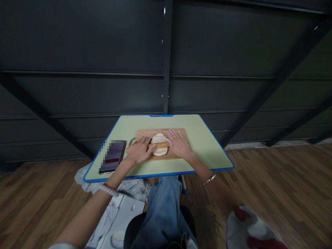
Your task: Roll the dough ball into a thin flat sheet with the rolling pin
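A wooden rolling pin (160, 145) lies across a flattened, pale round of dough (159, 152) on a wooden cutting board (176, 157). My left hand (139, 150) curls over the pin's left end, its thumb pointing along the wood towards the dough. On the other end rests my right hand (179, 143), palm down, with the fingers stretched out over the board. The dough shows above and below the pin, between the two hands. Both ends of the pin are largely covered by my hands.
The board sits on a small pale-green table (204, 148) with a blue rim. Left of it lies a dark tablet or phone (114, 157), partly pixelated. A dark panelled wall (103, 93) rises behind. A white box (129, 207) and crumpled plastic (85, 178) are on the wooden floor.
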Motion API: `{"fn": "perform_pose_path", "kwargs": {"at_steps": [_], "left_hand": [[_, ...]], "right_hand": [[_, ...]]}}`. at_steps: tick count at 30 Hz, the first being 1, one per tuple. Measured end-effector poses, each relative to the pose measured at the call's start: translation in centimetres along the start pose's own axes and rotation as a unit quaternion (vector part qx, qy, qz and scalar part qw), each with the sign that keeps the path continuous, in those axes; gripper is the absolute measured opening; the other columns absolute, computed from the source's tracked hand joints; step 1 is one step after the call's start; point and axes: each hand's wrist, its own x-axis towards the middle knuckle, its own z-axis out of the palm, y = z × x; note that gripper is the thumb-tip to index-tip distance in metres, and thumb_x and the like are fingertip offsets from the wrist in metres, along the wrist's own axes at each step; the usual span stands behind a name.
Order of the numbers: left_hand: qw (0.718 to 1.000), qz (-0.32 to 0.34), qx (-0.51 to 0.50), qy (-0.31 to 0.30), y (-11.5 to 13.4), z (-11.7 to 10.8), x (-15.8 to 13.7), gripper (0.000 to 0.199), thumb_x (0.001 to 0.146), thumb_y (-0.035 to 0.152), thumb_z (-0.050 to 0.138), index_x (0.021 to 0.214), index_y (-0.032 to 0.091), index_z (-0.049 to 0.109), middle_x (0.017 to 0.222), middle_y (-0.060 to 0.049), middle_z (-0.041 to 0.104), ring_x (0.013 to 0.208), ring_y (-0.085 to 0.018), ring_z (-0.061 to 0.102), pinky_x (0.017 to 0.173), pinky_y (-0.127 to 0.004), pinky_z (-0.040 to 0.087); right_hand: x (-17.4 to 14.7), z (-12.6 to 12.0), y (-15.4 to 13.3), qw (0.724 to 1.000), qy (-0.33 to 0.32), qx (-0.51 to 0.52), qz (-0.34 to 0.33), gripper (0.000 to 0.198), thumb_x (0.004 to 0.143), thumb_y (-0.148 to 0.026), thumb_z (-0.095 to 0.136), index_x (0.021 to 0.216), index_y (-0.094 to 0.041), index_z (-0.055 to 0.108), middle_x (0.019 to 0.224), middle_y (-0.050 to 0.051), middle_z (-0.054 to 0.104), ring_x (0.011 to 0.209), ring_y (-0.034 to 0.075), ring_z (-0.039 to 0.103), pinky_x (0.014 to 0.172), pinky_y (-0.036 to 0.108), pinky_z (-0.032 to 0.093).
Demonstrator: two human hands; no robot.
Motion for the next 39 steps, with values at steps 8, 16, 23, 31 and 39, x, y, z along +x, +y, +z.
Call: {"fn": "perform_pose_path", "kwargs": {"at_steps": [8,16,23,31,39], "left_hand": [[1.000,-0.012,-0.009,-0.028,-1.3,-0.4,3.6,0.064,0.087,0.064,0.018,0.116,0.018,0.050,0.126,-0.013,0.053,0.116,-0.027,0.049,0.091,-0.040,0.042],[0.998,0.030,-0.024,-0.058,-4.0,0.5,8.5,0.063,0.089,0.061,0.015,0.119,0.019,0.052,0.120,-0.009,0.059,0.113,-0.023,0.052,0.095,-0.036,0.037],[0.997,0.044,0.039,-0.059,-4.1,-0.8,10.7,0.067,0.092,0.053,0.010,0.097,0.016,0.065,0.097,-0.012,0.068,0.092,-0.025,0.063,0.083,-0.037,0.043],[0.996,-0.024,0.080,-0.020,-5.0,-0.4,12.6,0.069,0.090,0.053,0.012,0.084,0.016,0.070,0.087,-0.015,0.070,0.084,-0.028,0.065,0.071,-0.036,0.045],[0.997,-0.059,0.057,-0.001,-6.2,0.8,13.2,0.056,0.089,0.047,0.020,0.088,0.020,0.069,0.091,-0.013,0.070,0.086,-0.027,0.065,0.071,-0.035,0.045]], "right_hand": [[4.6,1.4,1.5,0.998,-0.053,-0.017,-0.001,0.045,0.098,-0.037,0.023,0.122,-0.021,0.057,0.135,0.007,0.050,0.131,0.024,0.035,0.107,0.046,0.025],[9.1,2.9,3.1,0.995,-0.097,0.036,0.010,0.043,0.098,-0.037,0.024,0.125,-0.019,0.053,0.139,0.007,0.045,0.131,0.022,0.034,0.107,0.044,0.027],[11.3,4.3,4.4,0.998,-0.025,0.048,0.017,0.044,0.099,-0.034,0.022,0.118,-0.012,0.056,0.125,0.011,0.057,0.120,0.019,0.047,0.101,0.032,0.033],[12.7,4.2,5.0,0.996,-0.017,0.020,0.082,0.051,0.100,-0.034,0.017,0.104,-0.012,0.063,0.107,0.014,0.065,0.102,0.022,0.058,0.090,0.030,0.040],[14.0,3.9,4.8,0.995,-0.035,-0.013,0.092,0.053,0.099,-0.036,0.017,0.102,-0.010,0.063,0.104,0.016,0.066,0.099,0.024,0.059,0.086,0.033,0.043]]}}
